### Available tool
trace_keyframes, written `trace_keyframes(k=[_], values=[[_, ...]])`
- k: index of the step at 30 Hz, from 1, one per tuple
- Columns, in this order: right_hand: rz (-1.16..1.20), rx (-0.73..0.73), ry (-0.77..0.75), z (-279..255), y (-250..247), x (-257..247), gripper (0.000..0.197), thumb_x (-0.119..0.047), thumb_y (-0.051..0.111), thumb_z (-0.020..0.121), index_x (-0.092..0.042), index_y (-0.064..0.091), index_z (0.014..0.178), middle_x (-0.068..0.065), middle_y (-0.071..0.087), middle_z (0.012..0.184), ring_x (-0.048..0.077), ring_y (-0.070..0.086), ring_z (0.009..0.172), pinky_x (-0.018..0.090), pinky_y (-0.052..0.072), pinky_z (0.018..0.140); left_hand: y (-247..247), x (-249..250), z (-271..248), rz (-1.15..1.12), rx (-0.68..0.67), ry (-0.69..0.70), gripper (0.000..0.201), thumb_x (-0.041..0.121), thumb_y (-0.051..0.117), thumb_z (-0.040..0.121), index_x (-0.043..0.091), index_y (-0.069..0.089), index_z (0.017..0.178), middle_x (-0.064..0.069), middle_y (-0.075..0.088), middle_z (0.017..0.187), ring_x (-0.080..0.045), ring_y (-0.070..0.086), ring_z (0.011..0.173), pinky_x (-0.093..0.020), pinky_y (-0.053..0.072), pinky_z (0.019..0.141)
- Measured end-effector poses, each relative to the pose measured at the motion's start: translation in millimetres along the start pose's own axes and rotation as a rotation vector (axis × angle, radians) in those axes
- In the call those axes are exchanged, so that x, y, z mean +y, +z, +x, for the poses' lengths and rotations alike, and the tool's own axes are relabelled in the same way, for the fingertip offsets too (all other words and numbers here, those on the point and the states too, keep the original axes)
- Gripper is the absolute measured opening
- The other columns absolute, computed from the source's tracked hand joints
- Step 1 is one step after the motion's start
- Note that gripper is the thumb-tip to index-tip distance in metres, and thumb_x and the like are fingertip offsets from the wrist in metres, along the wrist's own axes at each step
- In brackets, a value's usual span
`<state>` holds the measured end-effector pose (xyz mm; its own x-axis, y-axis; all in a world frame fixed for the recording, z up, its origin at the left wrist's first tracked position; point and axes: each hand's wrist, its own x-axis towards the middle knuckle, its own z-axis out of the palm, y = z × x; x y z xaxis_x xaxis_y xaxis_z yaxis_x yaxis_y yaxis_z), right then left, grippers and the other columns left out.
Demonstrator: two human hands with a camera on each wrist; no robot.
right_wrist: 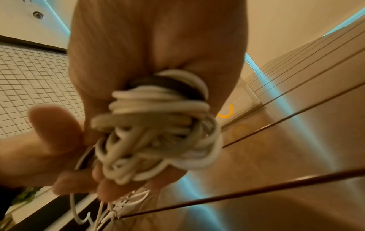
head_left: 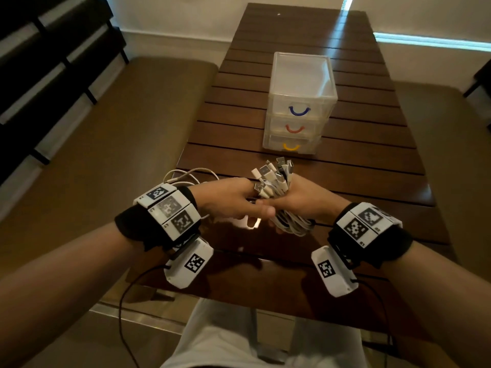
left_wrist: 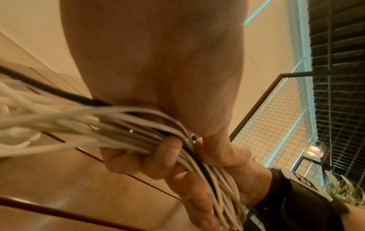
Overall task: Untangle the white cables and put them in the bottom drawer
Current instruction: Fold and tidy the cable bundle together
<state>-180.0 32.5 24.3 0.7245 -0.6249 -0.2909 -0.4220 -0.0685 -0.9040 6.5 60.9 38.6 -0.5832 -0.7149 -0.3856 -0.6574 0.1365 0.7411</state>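
Observation:
A bundle of white cables [head_left: 281, 181] is held between both hands above the near end of the table, with its plugs fanned upward. My right hand [head_left: 289, 205] grips the coiled part [right_wrist: 158, 125], and loops hang below the fist. My left hand [head_left: 247, 203] holds the strands [left_wrist: 118, 129] beside it, touching the right hand's fingers [left_wrist: 150, 157]. A dark cable runs within the bundle. More white loops [head_left: 186, 176] trail behind my left wrist. The clear drawer unit [head_left: 300, 83] stands beyond, with its yellow-handled bottom drawer [head_left: 291, 146] closed.
The drawer unit's blue-handled top drawer [head_left: 299, 110] and red-handled middle drawer [head_left: 294, 128] are closed too. The dark slatted wooden table [head_left: 358, 168] stretches away, with padded benches on the left [head_left: 119, 128] and right [head_left: 438, 115]. Black wires hang from my wrist devices.

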Motion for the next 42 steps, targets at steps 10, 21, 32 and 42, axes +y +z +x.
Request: trace_keyframes(k=[10,21,32,42], values=[[-0.242,-0.009,0.018,4,4,5,0.034,-0.047,0.068,0.082,-0.019,0.067,0.100,0.005,0.071,0.090,0.023,0.068,0.082,0.049,0.056,0.080,-3,-7,-8,-0.056,0.020,-0.047,0.029,0.041,0.054,0.092,0.019,0.064,0.076,0.008,0.063,0.063,-0.006,0.053,0.056,-0.016,0.042,0.055],[-0.318,-0.032,0.084,5,3,-5,0.033,-0.034,0.085,0.069,-0.022,0.068,0.094,0.000,0.072,0.090,0.014,0.069,0.081,0.037,0.058,0.077,4,-13,-1,-0.033,0.164,-0.090,0.031,0.040,0.049,0.097,0.017,0.067,0.087,-0.003,0.064,0.075,-0.011,0.056,0.062,-0.021,0.043,0.060],[-0.547,0.130,0.138,15,3,-7,0.008,-0.024,0.072,0.074,-0.022,0.064,0.075,0.000,0.070,0.068,0.014,0.067,0.064,0.038,0.058,0.064,-6,-10,5,0.248,0.170,-0.069,0.020,0.050,0.062,0.087,0.034,0.058,0.074,0.006,0.062,0.068,-0.005,0.055,0.058,-0.016,0.038,0.055],[-0.472,0.099,0.135,15,-10,-24,0.010,-0.007,0.070,0.081,-0.004,0.061,0.082,0.009,0.067,0.064,0.020,0.066,0.053,0.043,0.058,0.060,-52,-73,-25,0.409,0.044,-0.387,0.019,0.050,0.072,0.081,0.034,0.064,0.074,0.001,0.068,0.071,-0.015,0.062,0.065,-0.027,0.047,0.060]])
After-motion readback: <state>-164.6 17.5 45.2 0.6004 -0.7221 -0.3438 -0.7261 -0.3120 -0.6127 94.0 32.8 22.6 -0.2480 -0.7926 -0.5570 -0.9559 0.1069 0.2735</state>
